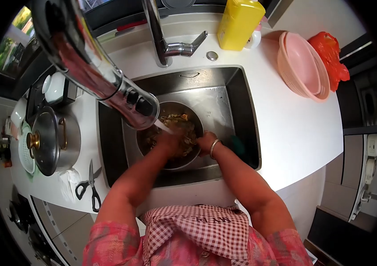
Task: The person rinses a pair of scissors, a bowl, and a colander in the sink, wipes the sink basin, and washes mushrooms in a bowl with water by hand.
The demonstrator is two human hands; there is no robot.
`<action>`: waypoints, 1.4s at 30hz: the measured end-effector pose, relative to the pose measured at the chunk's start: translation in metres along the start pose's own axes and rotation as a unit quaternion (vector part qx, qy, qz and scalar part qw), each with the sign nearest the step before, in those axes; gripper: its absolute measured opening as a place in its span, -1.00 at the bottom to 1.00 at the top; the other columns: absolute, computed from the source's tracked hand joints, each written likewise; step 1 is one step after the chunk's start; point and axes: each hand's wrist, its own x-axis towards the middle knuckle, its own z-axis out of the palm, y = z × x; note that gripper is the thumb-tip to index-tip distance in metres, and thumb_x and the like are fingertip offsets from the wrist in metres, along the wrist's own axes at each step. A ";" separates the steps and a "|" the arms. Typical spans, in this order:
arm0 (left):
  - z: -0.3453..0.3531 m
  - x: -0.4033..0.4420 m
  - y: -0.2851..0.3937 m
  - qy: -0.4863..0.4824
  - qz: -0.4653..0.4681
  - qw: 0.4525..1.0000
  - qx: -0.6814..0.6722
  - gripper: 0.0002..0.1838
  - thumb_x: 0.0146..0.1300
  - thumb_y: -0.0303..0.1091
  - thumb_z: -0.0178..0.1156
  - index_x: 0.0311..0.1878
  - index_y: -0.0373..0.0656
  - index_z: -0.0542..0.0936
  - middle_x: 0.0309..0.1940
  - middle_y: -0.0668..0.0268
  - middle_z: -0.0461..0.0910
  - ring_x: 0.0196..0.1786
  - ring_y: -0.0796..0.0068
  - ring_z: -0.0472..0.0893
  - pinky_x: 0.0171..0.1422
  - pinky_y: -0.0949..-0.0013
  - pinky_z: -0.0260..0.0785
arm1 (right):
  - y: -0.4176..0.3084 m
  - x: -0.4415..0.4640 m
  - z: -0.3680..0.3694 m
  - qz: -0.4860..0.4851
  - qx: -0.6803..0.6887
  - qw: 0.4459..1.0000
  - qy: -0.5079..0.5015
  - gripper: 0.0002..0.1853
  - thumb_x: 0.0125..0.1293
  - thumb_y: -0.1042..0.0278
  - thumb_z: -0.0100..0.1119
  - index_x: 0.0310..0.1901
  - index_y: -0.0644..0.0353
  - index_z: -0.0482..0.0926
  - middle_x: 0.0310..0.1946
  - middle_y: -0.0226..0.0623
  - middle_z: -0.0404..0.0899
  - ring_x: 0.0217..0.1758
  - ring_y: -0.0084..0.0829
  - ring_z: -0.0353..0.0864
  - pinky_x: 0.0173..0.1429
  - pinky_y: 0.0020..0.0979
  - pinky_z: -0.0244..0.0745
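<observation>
A round metal bowl [192, 116] sits in the sink with water and many small brown, yellowish and pale pieces [189, 137] in it; I cannot make out their kind. My left hand [167, 142] is down among these pieces, its fingers hidden and smeared by motion. At the bowl's right rim, my right hand [206, 142] grips the edge, with a bangle [214, 148] on its wrist. Water [163, 127] runs from the chrome faucet head [142, 106] into the bowl, close to my left hand.
The steel sink [241, 102] surrounds the bowl, with a green item [238, 145] at its right. Scissors [92, 181] and a lidded pot [66, 142] stand on the left counter. Pink baskets [282, 62], a red bag [330, 53] and a yellow bottle [239, 24] are at the back right.
</observation>
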 end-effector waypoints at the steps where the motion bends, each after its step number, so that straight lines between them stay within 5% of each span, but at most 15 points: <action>1: 0.004 0.006 -0.008 -0.017 0.044 0.999 -0.014 -0.24 0.12 -0.07 0.43 0.42 0.06 0.42 0.47 -0.10 0.28 0.45 -0.08 0.39 0.37 0.03 0.42 | -0.004 -0.004 -0.001 0.021 0.054 0.998 -0.011 -0.59 0.23 0.38 0.21 0.10 0.39 0.57 -0.22 0.06 0.75 -0.29 0.01 0.81 -0.37 -0.12 0.78; 3: 0.030 0.041 -0.042 -0.127 0.015 0.991 -0.041 -0.25 0.06 -0.02 0.48 0.33 0.00 0.49 0.47 -0.13 0.25 0.44 -0.12 0.39 0.40 0.04 0.39 | -0.008 -0.008 -0.001 0.024 0.063 0.998 -0.007 -0.59 0.24 0.39 0.18 0.10 0.40 0.56 -0.21 0.08 0.74 -0.32 0.02 0.80 -0.40 -0.13 0.77; 6: -0.010 0.033 -0.060 -0.148 -0.069 0.969 -0.186 -0.31 0.01 0.03 0.51 0.20 -0.06 0.60 0.38 -0.13 0.37 0.38 -0.10 0.45 0.38 0.04 0.40 | 0.001 0.001 -0.002 -0.004 0.029 0.999 0.017 -0.59 0.24 0.41 0.15 0.11 0.40 0.54 -0.20 0.12 0.72 -0.35 0.01 0.80 -0.42 -0.15 0.78; 9: -0.015 0.013 -0.043 0.098 -0.105 0.979 -0.143 -0.37 0.00 0.07 0.49 0.10 -0.07 0.68 0.20 -0.07 0.55 0.28 -0.03 0.55 0.32 0.02 0.44 | 0.015 0.015 0.000 -0.024 0.007 1.000 0.006 -0.59 0.25 0.42 0.13 0.12 0.39 0.53 -0.19 0.16 0.71 -0.35 0.01 0.80 -0.42 -0.15 0.78; 12: -0.007 0.014 -0.011 0.214 -0.013 0.977 -0.018 -0.33 0.04 0.09 0.42 0.20 -0.04 0.62 0.09 -0.01 0.65 0.09 -0.02 0.66 0.23 0.02 0.49 | 0.024 0.023 0.001 -0.029 -0.026 0.999 0.008 -0.59 0.25 0.43 0.12 0.12 0.39 0.53 -0.20 0.15 0.71 -0.35 0.01 0.80 -0.43 -0.14 0.78; 14: -0.006 0.022 0.007 0.115 0.062 0.991 -0.036 -0.29 0.05 0.09 0.41 0.27 -0.02 0.59 0.10 -0.01 0.65 0.09 -0.04 0.66 0.24 0.01 0.49 | 0.027 0.029 0.002 -0.033 -0.036 0.999 0.016 -0.60 0.25 0.44 0.11 0.12 0.40 0.53 -0.21 0.13 0.71 -0.35 0.02 0.80 -0.44 -0.13 0.78; 16: -0.004 0.034 0.016 -0.088 0.122 0.979 -0.137 -0.26 0.01 0.09 0.46 0.27 -0.01 0.60 0.17 -0.02 0.60 0.27 -0.08 0.57 0.34 0.00 0.44 | 0.033 0.033 0.004 -0.039 -0.029 0.999 0.018 -0.61 0.25 0.44 0.10 0.11 0.40 0.54 -0.21 0.10 0.71 -0.36 0.03 0.79 -0.44 -0.12 0.78; 19: 0.005 0.029 0.005 -0.188 0.139 0.971 -0.052 -0.29 0.07 0.12 0.43 0.28 0.02 0.59 0.21 -0.05 0.58 0.27 -0.07 0.57 0.37 -0.01 0.43 | 0.028 0.030 0.001 -0.046 -0.027 0.998 0.015 -0.62 0.25 0.44 0.09 0.09 0.41 0.56 -0.22 0.08 0.72 -0.37 0.04 0.79 -0.44 -0.12 0.78; 23: 0.003 0.010 -0.020 -0.030 -0.050 0.980 -0.190 -0.22 0.14 0.13 0.41 0.36 -0.08 0.50 0.29 -0.05 0.52 0.35 -0.03 0.50 0.40 0.00 0.39 | 0.034 0.030 0.005 -0.047 -0.014 0.999 0.002 -0.63 0.24 0.45 0.08 0.07 0.41 0.57 -0.22 0.09 0.72 -0.37 0.04 0.79 -0.44 -0.12 0.78; 25: 0.013 0.022 -0.039 0.136 -0.073 0.972 -0.176 -0.11 0.13 0.17 0.41 0.44 -0.15 0.41 0.34 -0.09 0.46 0.41 -0.04 0.45 0.42 0.00 0.37 | 0.029 0.030 0.001 -0.067 -0.063 0.996 0.018 -0.62 0.25 0.45 0.07 0.07 0.41 0.58 -0.22 0.09 0.72 -0.37 0.05 0.79 -0.44 -0.12 0.78; 28: -0.010 0.000 -0.023 0.060 -0.176 0.976 -0.115 0.07 0.03 0.18 0.47 0.52 -0.20 0.27 0.34 -0.17 0.41 0.44 -0.06 0.40 0.48 0.03 0.31 | 0.017 0.019 -0.001 -0.018 -0.006 1.000 0.007 -0.63 0.27 0.43 0.06 0.06 0.40 0.59 -0.21 0.07 0.72 -0.38 0.04 0.79 -0.46 -0.12 0.77; 31: 0.007 0.013 -0.024 -0.022 -0.094 0.966 -0.240 0.09 -0.03 0.17 0.49 0.52 -0.16 0.29 0.26 -0.19 0.44 0.41 -0.08 0.42 0.48 0.05 0.31 | 0.002 0.006 -0.004 0.032 0.051 0.998 -0.016 -0.62 0.29 0.42 0.05 0.10 0.40 0.56 -0.19 0.06 0.72 -0.38 0.01 0.79 -0.46 -0.12 0.78; 35: 0.025 0.033 -0.019 0.027 0.028 0.948 -0.316 -0.04 0.00 0.06 0.46 0.45 -0.19 0.36 0.25 -0.17 0.46 0.38 -0.06 0.45 0.45 0.07 0.35 | 0.028 0.033 -0.002 -0.028 -0.042 0.999 0.005 -0.59 0.30 0.42 0.04 0.16 0.36 0.51 -0.17 0.08 0.71 -0.38 0.00 0.79 -0.44 -0.11 0.79; 42: -0.018 0.014 -0.013 0.110 -0.127 0.963 -0.210 -0.27 0.12 -0.08 0.37 0.39 -0.03 0.46 0.32 -0.11 0.45 0.37 -0.04 0.47 0.45 0.04 0.37 | 0.018 0.021 -0.008 -0.016 -0.011 1.000 -0.008 -0.61 0.27 0.41 0.08 0.13 0.34 0.56 -0.15 0.08 0.71 -0.36 0.03 0.80 -0.42 -0.11 0.80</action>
